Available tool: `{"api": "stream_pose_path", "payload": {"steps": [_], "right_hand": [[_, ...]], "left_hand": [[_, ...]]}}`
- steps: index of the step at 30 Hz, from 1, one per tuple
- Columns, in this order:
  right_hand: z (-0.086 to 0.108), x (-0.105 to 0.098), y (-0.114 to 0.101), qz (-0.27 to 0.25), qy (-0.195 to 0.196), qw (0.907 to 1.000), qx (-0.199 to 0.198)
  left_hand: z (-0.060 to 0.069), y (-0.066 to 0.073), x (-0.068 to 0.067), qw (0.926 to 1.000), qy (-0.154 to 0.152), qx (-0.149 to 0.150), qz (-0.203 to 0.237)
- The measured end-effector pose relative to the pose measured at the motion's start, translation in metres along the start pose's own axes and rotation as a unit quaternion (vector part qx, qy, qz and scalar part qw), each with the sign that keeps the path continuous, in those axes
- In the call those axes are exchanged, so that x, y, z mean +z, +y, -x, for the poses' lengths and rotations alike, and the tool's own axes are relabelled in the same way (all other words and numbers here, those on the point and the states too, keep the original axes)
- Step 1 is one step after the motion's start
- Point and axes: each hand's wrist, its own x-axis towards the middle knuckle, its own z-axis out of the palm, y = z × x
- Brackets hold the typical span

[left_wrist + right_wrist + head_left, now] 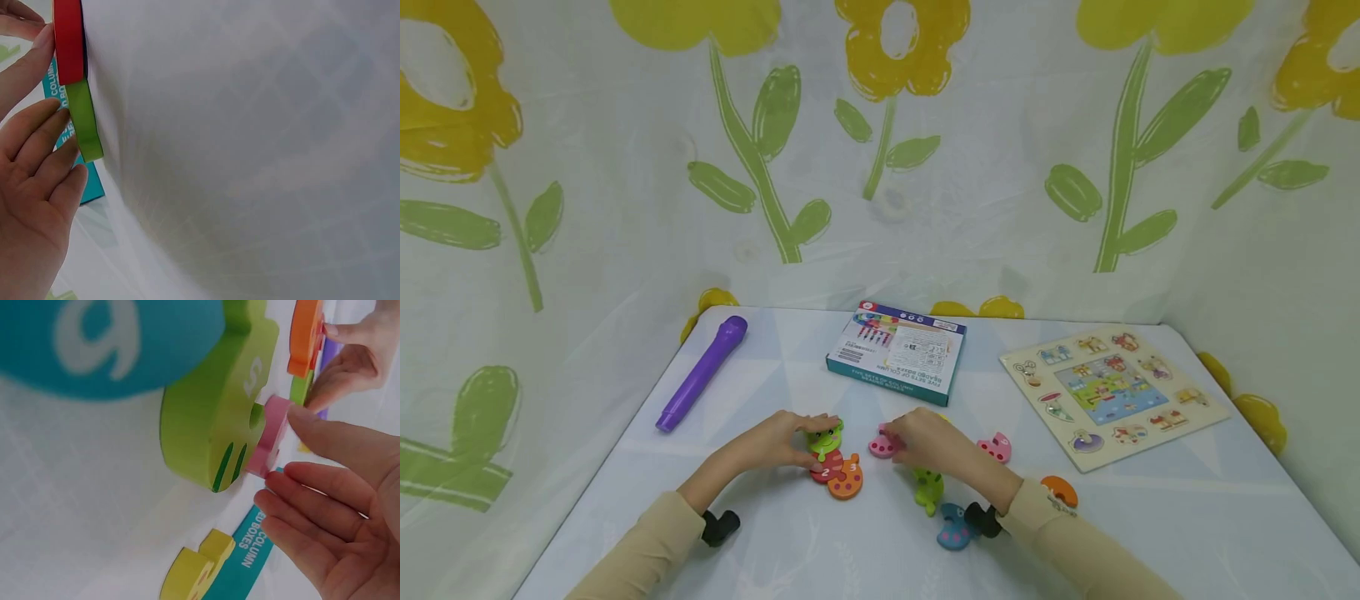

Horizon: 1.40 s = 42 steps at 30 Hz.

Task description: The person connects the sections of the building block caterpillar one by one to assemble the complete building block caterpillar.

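Note:
My left hand [775,442] grips joined puzzle pieces: its fingers lie along the green face piece [824,439] and its thumb touches the red piece [827,468] marked 2. Joined to the red one is an orange piece [846,479] marked 3. In the left wrist view, the thumb meets the edge of the red piece [69,44] and the fingers lie beside the green piece [84,122]. A pink piece [881,446] is between thumb and fingers of my right hand [940,446]; the right wrist view shows the thumb on this pink piece [272,434].
Near my right hand lie a green piece [929,492], a blue piece [955,529], another pink piece [997,447], an orange piece [1060,490] and a yellow piece [187,575]. Farther back are a purple microphone [703,375], a flat box [898,350] and a picture board [1112,396].

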Motion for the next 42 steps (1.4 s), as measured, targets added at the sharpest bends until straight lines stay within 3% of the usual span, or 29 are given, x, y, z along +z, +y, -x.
{"api": "stream_pose_path", "payload": {"steps": [8, 26, 35, 42], "right_hand": [[-0.009, 0.001, -0.003, -0.039, 0.006, 0.9992, 0.007], [-0.018, 0.006, 0.001, -0.038, 0.014, 0.9991, 0.008], [-0.017, 0.003, 0.006, -0.044, -0.037, 0.9983, -0.009], [-0.016, -0.001, 0.009, -0.071, -0.07, 0.9944, -0.034]], "left_hand": [[0.001, 0.001, 0.0, 1.0, -0.002, -0.002, 0.005], [0.0, 0.0, -0.002, 0.9996, -0.015, -0.016, 0.02], [-0.003, -0.004, -0.003, 0.9993, -0.027, -0.022, 0.016], [-0.01, -0.006, -0.008, 0.9987, -0.044, 0.011, 0.023]]}}
